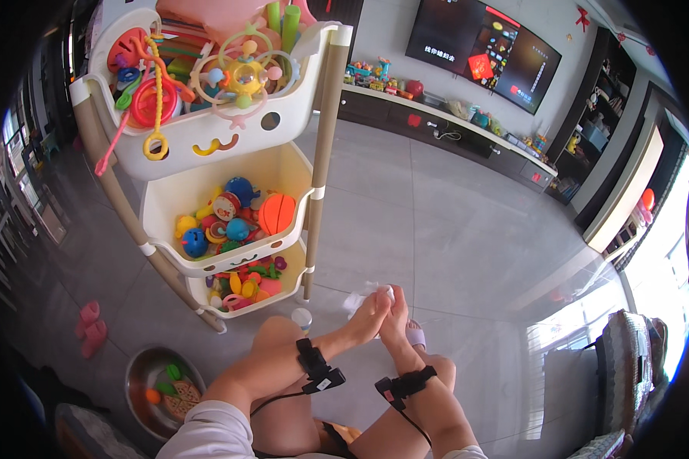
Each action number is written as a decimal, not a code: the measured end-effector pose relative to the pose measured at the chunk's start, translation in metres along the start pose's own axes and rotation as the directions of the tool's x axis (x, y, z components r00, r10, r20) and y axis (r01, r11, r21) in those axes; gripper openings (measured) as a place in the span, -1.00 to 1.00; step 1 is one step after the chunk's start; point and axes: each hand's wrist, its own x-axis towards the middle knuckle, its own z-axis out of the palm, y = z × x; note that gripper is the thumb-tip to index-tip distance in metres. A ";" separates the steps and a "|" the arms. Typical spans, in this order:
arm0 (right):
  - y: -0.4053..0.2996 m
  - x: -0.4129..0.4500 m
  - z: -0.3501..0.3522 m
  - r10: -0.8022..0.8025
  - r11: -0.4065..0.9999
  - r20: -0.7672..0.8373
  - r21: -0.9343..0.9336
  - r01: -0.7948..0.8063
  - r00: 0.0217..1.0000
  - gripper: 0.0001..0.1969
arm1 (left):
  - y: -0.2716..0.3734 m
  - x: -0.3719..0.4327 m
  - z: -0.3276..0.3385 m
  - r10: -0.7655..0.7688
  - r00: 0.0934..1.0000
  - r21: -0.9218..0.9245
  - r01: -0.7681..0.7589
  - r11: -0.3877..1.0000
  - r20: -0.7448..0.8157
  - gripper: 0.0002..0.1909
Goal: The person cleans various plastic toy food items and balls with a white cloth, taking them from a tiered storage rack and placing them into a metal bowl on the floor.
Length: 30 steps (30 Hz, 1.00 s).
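Observation:
My left hand (pixel 367 316) and my right hand (pixel 395 314) meet in front of my knees, with fingers curled together. Both hold a crumpled white tissue or cloth (pixel 355 300), part of which sticks out to the left and above the fingers. What lies between the palms is hidden. Just left of the hands, a small container with a white lid (pixel 302 316) stands on the floor. A three-tier white toy rack (pixel 224 155) rises ahead on the left.
A metal basin (pixel 132 381) with a toy pizza (pixel 182 400) and other toys sits at lower left. Pink slippers (pixel 92 330) lie farther left. A low TV cabinet (pixel 425 117) bearing toys lines the far wall, under a television (pixel 482 49). A seat stands at right.

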 end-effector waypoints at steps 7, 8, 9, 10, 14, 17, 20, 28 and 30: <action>-0.017 -0.009 -0.015 0.224 0.606 0.284 0.709 -0.362 0.932 -0.65 | 0.006 -0.005 -0.004 -0.026 1.000 0.183 0.026 0.983 -0.001 -0.28; -0.018 -0.015 -0.011 -0.065 0.790 0.188 0.610 -0.065 0.980 -0.66 | 0.005 -0.002 -0.011 -0.225 0.974 -0.050 0.225 0.973 0.002 -0.30; -0.018 -0.020 -0.017 -0.047 0.791 0.184 0.607 -0.076 0.982 -0.66 | 0.016 0.000 -0.009 -0.412 0.909 -0.280 0.412 0.867 0.062 -0.31; -0.021 -0.021 -0.018 -0.221 0.901 0.106 0.403 0.161 0.970 -0.66 | 0.018 0.001 -0.009 -0.420 0.904 -0.251 0.425 0.870 0.075 -0.23; -0.022 -0.013 -0.015 -0.128 0.991 -0.169 0.006 0.131 0.977 -0.58 | 0.001 0.006 -0.001 -0.336 0.934 -0.210 0.355 0.911 0.121 -0.26; -0.019 -0.002 -0.019 0.234 0.926 -0.041 0.315 -0.210 0.971 -0.57 | -0.004 0.014 -0.010 -0.491 0.851 -0.176 0.521 0.836 0.188 -0.23; -0.014 0.012 -0.031 0.358 0.568 0.170 0.741 -0.359 0.918 -0.57 | -0.005 0.019 -0.024 -0.399 0.807 -0.449 0.578 0.681 0.435 -0.27; -0.020 0.007 -0.010 0.021 0.982 0.261 0.178 -0.070 0.965 -0.61 | -0.024 0.026 -0.009 0.023 0.970 -0.165 -0.065 0.984 -0.241 -0.52; -0.015 -0.007 0.006 0.142 0.745 0.174 0.630 -0.221 0.974 -0.64 | -0.032 0.025 -0.013 0.505 0.841 0.558 -0.329 0.762 -0.194 -0.66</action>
